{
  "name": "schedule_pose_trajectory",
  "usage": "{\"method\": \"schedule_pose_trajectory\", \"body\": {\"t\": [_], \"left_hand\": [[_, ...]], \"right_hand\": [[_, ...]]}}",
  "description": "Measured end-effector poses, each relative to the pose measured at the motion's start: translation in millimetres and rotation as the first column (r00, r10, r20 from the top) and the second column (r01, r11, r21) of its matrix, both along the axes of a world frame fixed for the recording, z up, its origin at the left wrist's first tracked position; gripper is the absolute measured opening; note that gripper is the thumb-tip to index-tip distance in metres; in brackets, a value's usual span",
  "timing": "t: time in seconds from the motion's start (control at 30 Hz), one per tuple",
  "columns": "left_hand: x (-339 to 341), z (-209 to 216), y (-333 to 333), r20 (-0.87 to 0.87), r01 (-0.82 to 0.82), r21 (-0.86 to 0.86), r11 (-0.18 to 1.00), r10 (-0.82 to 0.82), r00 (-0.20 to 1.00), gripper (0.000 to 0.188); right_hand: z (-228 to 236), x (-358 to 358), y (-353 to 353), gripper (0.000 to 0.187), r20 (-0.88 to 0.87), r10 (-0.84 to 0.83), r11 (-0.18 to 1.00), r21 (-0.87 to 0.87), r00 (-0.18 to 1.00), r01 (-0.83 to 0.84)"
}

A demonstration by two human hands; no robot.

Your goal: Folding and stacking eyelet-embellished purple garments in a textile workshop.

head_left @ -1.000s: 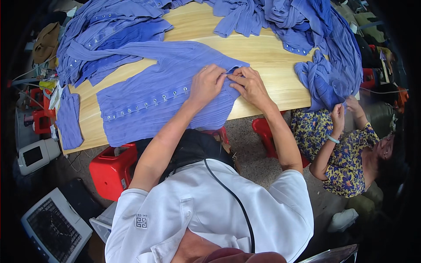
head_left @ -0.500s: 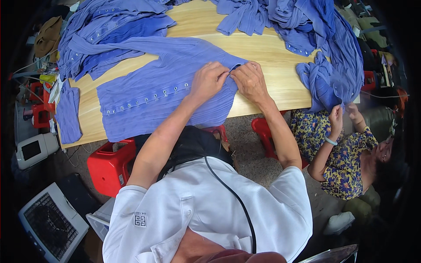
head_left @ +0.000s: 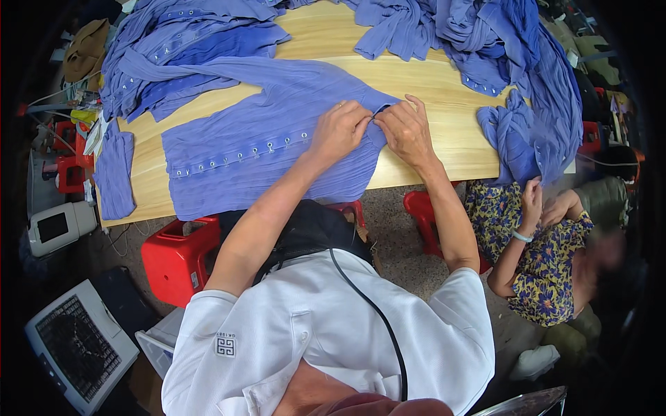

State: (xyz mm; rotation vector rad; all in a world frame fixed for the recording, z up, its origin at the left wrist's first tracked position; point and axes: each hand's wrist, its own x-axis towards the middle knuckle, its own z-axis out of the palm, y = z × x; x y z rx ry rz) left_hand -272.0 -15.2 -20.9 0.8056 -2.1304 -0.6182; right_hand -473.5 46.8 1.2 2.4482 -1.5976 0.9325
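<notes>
Pale wooden tabletop [head_left: 444,132] under a crinkled blue garment [head_left: 263,145], left hand [head_left: 341,130] and right hand [head_left: 406,129] fingers pinched on its edge.

Garment [head_left: 263,145] flat on bench [head_left: 444,97], both hands [head_left: 340,128] [head_left: 406,128] side by side on its right edge. Heaps [head_left: 499,41] behind and right. Stool [head_left: 180,256] under bench, left.

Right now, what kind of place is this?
Probably a small garment workshop. Heaps of blue-violet shirts cover a long wooden table, both hands press one shirt with a snap row flat, and a co-worker sits nearby.
</notes>
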Motion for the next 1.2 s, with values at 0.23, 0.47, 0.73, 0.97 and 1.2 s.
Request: {"method": "schedule_pose_trajectory", "body": {"t": [0.23,0.47,0.73,0.97,1.2], "left_hand": [[1,1,-1,0.005,0.008,0.059,0.998,-0.008,1.0,0.009],[1,2,-1,0.002,0.002,0.064,0.998,-0.002,1.0,0.009],[1,2,1,-0.026,0.016,0.053,0.998,-0.014,1.0,0.007],[0,1,-6,-0.036,0.0,0.057,0.998,0.002,0.999,0.007],[6,-8,-3,-0.009,0.013,-0.039,0.999,-0.014,1.0,0.005]], "right_hand": [[-12,5,4,0.01,0.038,-0.068,0.994,-0.081,0.997,0.071],[-18,1,12,0.011,0.037,-0.076,0.997,-0.012,0.996,0.076],[-12,7,8,0.007,0.042,-0.121,0.991,0.055,0.992,0.118],[-7,7,-1,0.007,0.066,-0.107,0.993,0.048,0.992,0.104],[-12,11,-3,0.007,0.04,-0.103,0.994,0.042,0.994,0.102]]}}
